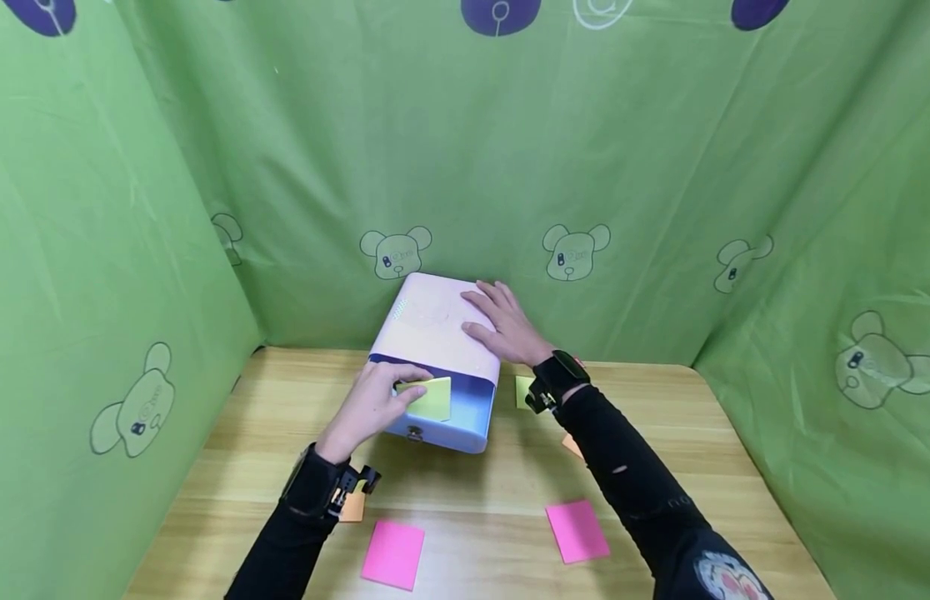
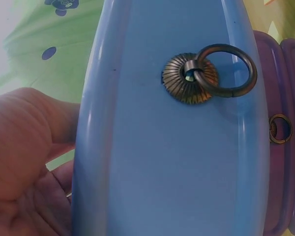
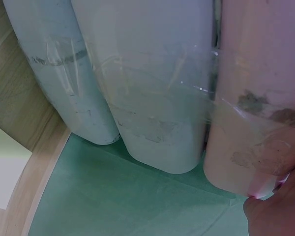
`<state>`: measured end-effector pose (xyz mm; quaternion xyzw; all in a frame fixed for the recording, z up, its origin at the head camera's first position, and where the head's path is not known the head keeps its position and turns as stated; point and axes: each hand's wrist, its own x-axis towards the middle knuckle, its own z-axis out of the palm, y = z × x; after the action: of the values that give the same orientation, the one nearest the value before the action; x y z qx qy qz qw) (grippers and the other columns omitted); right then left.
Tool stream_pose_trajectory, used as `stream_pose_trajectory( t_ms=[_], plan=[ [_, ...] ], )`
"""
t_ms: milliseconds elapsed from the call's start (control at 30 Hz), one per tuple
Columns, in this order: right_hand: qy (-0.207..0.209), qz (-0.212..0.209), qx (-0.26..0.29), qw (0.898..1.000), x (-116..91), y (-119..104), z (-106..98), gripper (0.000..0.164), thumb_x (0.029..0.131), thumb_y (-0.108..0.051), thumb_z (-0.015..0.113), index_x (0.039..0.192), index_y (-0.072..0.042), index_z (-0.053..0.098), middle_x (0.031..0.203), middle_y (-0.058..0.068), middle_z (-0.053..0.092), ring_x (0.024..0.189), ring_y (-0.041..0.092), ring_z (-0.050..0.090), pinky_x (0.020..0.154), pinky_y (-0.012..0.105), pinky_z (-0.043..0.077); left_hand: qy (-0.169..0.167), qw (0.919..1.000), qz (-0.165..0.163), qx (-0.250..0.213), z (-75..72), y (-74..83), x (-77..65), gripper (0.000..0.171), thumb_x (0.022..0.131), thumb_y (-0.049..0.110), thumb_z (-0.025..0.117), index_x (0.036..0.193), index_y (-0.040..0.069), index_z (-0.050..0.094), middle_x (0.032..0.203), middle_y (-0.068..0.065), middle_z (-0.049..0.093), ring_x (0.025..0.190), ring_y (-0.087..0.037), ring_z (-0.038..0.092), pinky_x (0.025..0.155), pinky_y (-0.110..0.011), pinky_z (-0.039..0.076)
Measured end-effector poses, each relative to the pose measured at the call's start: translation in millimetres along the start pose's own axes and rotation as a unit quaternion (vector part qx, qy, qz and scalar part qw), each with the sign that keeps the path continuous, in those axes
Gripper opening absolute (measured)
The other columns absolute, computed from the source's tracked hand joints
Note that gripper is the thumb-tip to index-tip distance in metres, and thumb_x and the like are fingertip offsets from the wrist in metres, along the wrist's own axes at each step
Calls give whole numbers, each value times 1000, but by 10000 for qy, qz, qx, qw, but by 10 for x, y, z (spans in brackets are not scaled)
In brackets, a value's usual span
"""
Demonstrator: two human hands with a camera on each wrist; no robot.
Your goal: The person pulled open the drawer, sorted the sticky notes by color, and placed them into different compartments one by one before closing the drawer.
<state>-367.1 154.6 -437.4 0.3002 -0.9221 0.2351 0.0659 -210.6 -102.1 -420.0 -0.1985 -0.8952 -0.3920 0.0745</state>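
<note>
A small drawer cabinet with a pale pink top [image 1: 435, 329] stands at the back of the table, its blue drawer [image 1: 472, 417] pulled out toward me. Thumb and fingers of my left hand [image 1: 367, 408] pinch a yellow sticky note [image 1: 433, 402] over the drawer's opening. In the left wrist view, the drawer front carries a metal ring pull [image 2: 226, 71], with purple drawers [image 2: 273, 162] beside it. My right hand [image 1: 502, 325] rests with spread fingers on the cabinet's top right edge. The right wrist view shows the cabinet's taped side [image 3: 147, 98].
Pink sticky notes [image 1: 393, 556] lie at the front of the wooden table [image 1: 480, 517], one left and one right. An orange note [image 1: 352, 507] is partly behind the left wrist camera. A yellow note [image 1: 522, 392] lies right of the cabinet. Green cloth [image 1: 465, 150] surrounds the table.
</note>
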Motion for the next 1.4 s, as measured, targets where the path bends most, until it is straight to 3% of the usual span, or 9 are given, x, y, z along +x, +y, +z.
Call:
stream_pose_trajectory(
  t_ms=[233, 633, 933, 1400],
  plan=[
    [18, -28, 19, 10000, 6, -8, 3, 64, 99, -48, 52, 156, -24, 39, 170, 13, 21, 158, 42, 7, 126, 67, 10, -104, 9999, -46, 128, 0, 0, 20, 18, 93, 14, 72, 110, 13, 79, 111, -3, 79, 110, -22, 72, 95, -45, 55],
    [38, -74, 60, 9999, 19, -24, 7, 63, 99, -47, 53, 156, -24, 39, 170, 14, 21, 158, 43, 7, 126, 67, 10, -289, 9989, -59, 372, 25, 22, 40, 18, 94, 14, 70, 110, 10, 78, 114, -5, 78, 116, -25, 70, 102, -46, 55],
    [22, -56, 71, 10000, 8, -32, -1, 63, 99, -46, 53, 156, -23, 39, 170, 15, 22, 158, 42, 7, 126, 66, 9, -315, 9975, -119, 615, 54, 41, 55, 10, 96, 18, 69, 101, 15, 77, 103, 0, 79, 98, -18, 72, 90, -40, 57],
    [46, -86, 58, 9999, 16, -38, -2, 62, 99, -45, 53, 156, -22, 40, 169, 15, 23, 158, 43, 8, 127, 65, 11, -616, 9943, -79, 866, 56, 59, 79, 23, 101, 24, 62, 111, 9, 76, 112, -7, 78, 111, -26, 71, 100, -45, 55]
  ],
)
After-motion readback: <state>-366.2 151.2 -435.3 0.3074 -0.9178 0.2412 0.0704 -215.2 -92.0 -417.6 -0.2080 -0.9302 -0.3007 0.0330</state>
